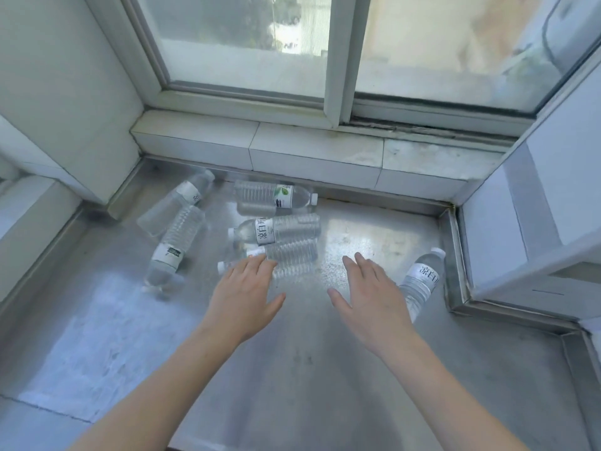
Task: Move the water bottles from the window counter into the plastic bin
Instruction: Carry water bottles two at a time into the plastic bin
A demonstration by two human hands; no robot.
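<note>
Several clear water bottles lie on their sides on the steel window counter (pixel 292 369). One with a green-leaf label (pixel 274 196) rests near the tiled sill. Below it lies a white-labelled bottle (pixel 276 231), then another (pixel 289 257) whose neck end is under the fingers of my left hand (pixel 245 289). Two more bottles (pixel 177 203) (pixel 172 247) lie at the left. A further bottle (pixel 421 279) lies at the right, partly behind my right hand (pixel 367 297). Both hands are flat with fingers spread, holding nothing. No plastic bin is in view.
A tiled sill (pixel 312 151) and a sliding window (pixel 338 60) close the far side. White walls (pixel 65 92) stand at the left and a white cabinet (pixel 536 206) with a raised metal edge at the right.
</note>
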